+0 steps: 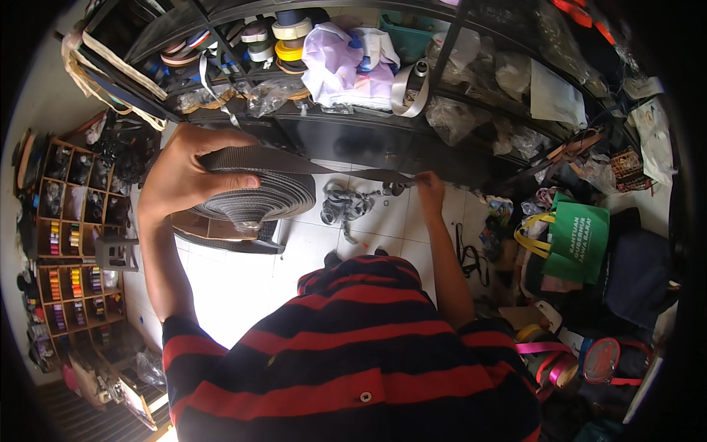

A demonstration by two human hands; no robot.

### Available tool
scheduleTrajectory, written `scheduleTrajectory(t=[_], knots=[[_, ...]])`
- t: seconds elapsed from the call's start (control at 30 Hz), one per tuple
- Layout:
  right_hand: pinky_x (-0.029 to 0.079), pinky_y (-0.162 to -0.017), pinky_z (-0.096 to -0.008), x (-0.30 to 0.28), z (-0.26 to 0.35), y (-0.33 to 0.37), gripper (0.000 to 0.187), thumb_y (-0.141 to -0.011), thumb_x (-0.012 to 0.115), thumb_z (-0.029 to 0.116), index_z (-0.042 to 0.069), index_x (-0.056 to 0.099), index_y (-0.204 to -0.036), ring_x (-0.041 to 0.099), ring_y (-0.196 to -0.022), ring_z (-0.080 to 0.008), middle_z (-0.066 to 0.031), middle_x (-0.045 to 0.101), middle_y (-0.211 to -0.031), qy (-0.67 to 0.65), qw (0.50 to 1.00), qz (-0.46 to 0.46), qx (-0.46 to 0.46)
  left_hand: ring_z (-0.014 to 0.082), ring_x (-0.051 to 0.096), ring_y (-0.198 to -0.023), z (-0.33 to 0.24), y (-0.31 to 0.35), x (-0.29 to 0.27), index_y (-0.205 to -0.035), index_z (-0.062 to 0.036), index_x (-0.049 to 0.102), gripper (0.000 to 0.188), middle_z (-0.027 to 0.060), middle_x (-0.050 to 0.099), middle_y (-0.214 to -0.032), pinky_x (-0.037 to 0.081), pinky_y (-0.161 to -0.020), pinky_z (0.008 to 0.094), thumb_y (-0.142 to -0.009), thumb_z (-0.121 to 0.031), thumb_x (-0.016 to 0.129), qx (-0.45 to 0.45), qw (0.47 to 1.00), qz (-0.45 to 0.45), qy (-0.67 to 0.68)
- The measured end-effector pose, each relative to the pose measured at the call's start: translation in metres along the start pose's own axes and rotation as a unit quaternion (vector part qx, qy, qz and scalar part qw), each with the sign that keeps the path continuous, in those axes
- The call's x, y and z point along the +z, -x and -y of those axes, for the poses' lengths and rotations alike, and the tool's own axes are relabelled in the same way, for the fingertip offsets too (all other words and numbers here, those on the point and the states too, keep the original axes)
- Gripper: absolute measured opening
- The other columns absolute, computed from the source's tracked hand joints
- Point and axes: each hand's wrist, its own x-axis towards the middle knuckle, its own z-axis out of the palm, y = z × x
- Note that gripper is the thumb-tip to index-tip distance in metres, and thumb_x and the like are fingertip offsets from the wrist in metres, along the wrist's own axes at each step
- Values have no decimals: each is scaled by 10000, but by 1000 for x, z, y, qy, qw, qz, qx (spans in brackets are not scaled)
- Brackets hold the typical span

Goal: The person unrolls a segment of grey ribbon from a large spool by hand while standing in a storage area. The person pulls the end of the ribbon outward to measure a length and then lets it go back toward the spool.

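A large roll of dark grey webbing strap [272, 193] is held up at the left by my left hand [193, 171]. The thumb lies across the roll's near face and the other fingers go over its far edge, partly hidden. From the top of the roll a loose length of strap [353, 173] runs rightward, twisting on its way. Its far end is pinched in my right hand [429, 193], with the fingers closed on it. Below the roll, a brown cardboard piece [213, 225] shows next to a dark curved edge.
Ahead stands a black shelf [324, 140] with strap rolls [292, 29], lilac cloth [331, 62] and plastic bags. A tangle of grey strap [346, 206] lies on the white tiled floor [390, 228]. Left is a wooden thread rack [74, 243]; right, a green bag [578, 239] among piled goods.
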Motion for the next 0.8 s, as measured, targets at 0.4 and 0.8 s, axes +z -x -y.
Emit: scheduleTrajectory(t=[0.4, 0.8], knots=[[515, -747, -315, -73, -72, -18, 201, -750, 701, -33, 25, 661, -938, 668, -843, -216, -102, 687, -922, -3, 997, 80, -20, 188, 718, -777, -35, -27, 2, -973, 21, 709, 425, 136, 732, -899, 550, -704, 282, -627, -153, 885, 25, 1000, 14, -13], [517, -732, -364, -94, -86, -48, 191, -745, 617, -48, 23, 670, -915, 686, -835, -282, -154, 695, -861, 176, 979, 100, -29, 218, 726, -810, -68, -32, 17, -974, 31, 708, 464, 135, 732, -910, 549, -735, 280, -590, -152, 893, 11, 999, 6, -42]])
